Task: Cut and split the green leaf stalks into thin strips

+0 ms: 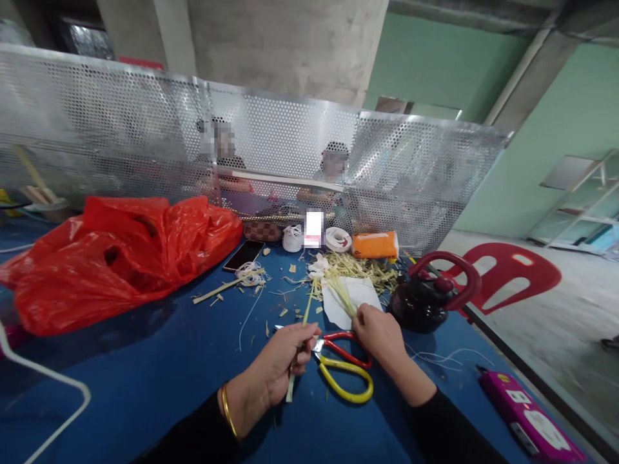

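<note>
My left hand [283,361] is closed around a thin pale green stalk [306,311] that rises from the fist toward a small white flower [318,265]. My right hand [380,330] pinches a bundle of thin green strips [342,293] above a white paper sheet [360,293]. Between the hands, on the blue table [145,380], lie scissors with red and yellow handles [345,367].
A crumpled red plastic bag [116,258] fills the left. A dark teapot with a red handle [428,296] stands right of my hands. A phone [244,254], tape roll [337,239], orange pack [374,245], purple box [527,412], straw scraps and a perforated metal screen [271,148] with people behind it.
</note>
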Demonstrator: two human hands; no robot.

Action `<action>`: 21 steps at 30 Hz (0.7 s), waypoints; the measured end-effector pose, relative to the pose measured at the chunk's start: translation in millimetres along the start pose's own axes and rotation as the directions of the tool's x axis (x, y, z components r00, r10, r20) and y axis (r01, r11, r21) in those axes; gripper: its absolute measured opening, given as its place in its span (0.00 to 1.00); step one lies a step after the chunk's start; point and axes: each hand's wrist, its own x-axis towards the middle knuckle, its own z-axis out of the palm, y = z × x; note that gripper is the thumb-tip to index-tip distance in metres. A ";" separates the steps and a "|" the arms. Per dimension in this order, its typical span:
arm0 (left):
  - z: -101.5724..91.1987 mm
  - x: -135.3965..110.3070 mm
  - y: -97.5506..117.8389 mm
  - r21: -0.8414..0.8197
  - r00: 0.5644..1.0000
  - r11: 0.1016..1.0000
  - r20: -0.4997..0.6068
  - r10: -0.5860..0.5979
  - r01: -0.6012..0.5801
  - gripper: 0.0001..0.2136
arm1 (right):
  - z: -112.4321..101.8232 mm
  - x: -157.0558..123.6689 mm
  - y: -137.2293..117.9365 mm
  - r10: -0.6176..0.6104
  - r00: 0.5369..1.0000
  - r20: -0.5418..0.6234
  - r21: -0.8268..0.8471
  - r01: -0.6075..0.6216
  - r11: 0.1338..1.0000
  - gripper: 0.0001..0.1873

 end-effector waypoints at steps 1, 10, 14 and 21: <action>0.0 -0.1 0.3 -0.001 1.000 1.000 -0.001 0.000 0.000 0.10 | -0.5 0.5 1.6 0.021 1.000 -0.002 0.012 -0.021 1.000 0.08; -0.8 0.7 -1.7 -0.038 1.000 0.999 -0.013 0.000 -0.001 0.09 | -12.0 4.3 20.4 0.122 0.990 -0.066 0.234 -0.104 0.967 0.13; -2.1 4.7 -3.8 -0.133 0.998 0.990 -0.031 0.047 -0.051 0.09 | -17.6 -1.3 13.3 0.163 0.966 -0.203 0.313 -0.093 0.945 0.16; 4.6 4.0 1.0 -0.294 0.979 0.937 -0.133 0.156 -0.190 0.09 | -25.9 -29.4 -25.9 0.021 0.991 -0.132 0.895 0.110 0.433 0.15</action>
